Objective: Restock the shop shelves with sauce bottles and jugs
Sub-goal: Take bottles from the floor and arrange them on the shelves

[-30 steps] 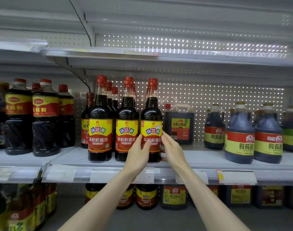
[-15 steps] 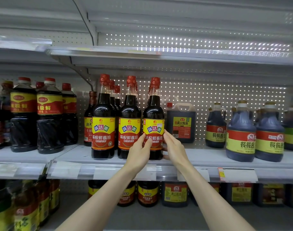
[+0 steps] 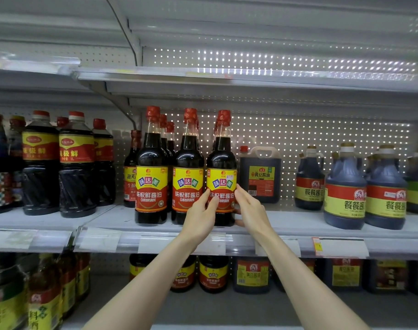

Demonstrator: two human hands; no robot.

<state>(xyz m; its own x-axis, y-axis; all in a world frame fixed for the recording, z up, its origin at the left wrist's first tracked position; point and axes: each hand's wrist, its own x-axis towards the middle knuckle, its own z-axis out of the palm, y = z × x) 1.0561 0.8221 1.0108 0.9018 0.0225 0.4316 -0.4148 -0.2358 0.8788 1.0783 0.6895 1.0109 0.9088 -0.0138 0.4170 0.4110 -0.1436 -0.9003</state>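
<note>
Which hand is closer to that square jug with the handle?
Right. The right hand grips the bottle on the side facing the jug; the left hand holds the bottle's opposite side, farther away.

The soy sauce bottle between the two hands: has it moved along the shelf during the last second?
No. The bottle keeps the same gap to its neighbour bottle and the handled jug; only the camera shifted.
</note>
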